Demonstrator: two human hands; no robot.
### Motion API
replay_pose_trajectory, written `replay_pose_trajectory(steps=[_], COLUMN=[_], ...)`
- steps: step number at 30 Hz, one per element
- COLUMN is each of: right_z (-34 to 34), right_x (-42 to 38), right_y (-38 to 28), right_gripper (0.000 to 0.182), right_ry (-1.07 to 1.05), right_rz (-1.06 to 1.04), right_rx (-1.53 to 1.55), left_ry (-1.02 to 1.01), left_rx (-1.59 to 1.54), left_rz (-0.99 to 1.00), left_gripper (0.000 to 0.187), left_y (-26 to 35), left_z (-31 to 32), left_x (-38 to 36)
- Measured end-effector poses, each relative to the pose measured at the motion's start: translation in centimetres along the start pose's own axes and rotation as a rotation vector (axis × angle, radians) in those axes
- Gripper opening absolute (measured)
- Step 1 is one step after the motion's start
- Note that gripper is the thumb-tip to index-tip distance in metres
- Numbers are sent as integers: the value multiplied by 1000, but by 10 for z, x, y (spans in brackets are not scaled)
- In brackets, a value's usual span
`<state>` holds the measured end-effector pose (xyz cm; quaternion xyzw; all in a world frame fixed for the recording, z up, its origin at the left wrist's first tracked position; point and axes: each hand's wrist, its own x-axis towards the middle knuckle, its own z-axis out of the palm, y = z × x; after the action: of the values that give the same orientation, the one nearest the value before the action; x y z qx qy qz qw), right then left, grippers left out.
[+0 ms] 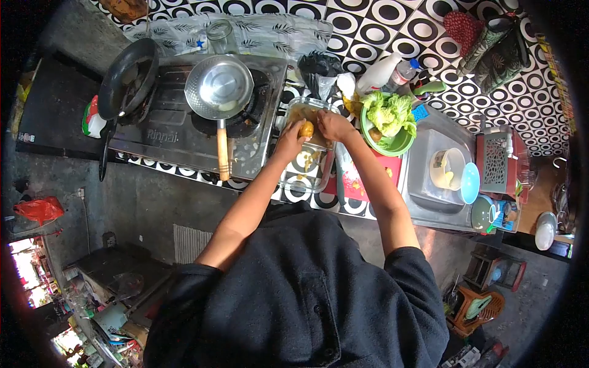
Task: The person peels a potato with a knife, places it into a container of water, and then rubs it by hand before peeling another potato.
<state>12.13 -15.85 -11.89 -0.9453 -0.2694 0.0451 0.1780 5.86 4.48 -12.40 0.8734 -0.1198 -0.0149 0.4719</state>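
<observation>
My left hand [291, 140] grips a round yellow-brown potato [306, 129]. Close to its right, my right hand [335, 126] has curled fingers; whatever they hold is hidden. Both hands are over a clear glass dish [332, 167] with yellowish scraps in its near part. Brownish water [302, 111] shows in the far part, beyond my fingers. A knife [341, 184] lies just right of the dish, beside a red cutting board [388, 164].
Left stands a stove [169, 146] with a saucepan [219, 92] and a black frying pan [127, 80]. Right are a green bowl [397, 149] of leafy greens and a metal sink [432, 196] holding a plastic tub [446, 167]. Bottles [379, 73] stand by the tiled wall.
</observation>
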Motion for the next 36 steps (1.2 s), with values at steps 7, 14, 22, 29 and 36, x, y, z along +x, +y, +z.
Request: replay_pose_trajectory(steps=[7,14,22,29,36], right_z=[11,-1,5,15,12], right_x=[5,-3,-24,-30,-29], right_y=[10,-11,-49,-69,-91], right_gripper=[31,22,29,29,32], right_ry=[-128,229,321,405,389], right_rz=[18,12,248,397,550], right_rx=[-106,248,487,450,457], left_ry=[-5,-51,-64,-96,-140], left_rx=[20,71,75,141,176], left_rz=[-16,-66,-88,-64,-80], left_gripper=[55,56,54,43,50], left_y=[1,7,9,17,18], left_z=[2,0,3,4,5], left_x=[4,11,15,17,18])
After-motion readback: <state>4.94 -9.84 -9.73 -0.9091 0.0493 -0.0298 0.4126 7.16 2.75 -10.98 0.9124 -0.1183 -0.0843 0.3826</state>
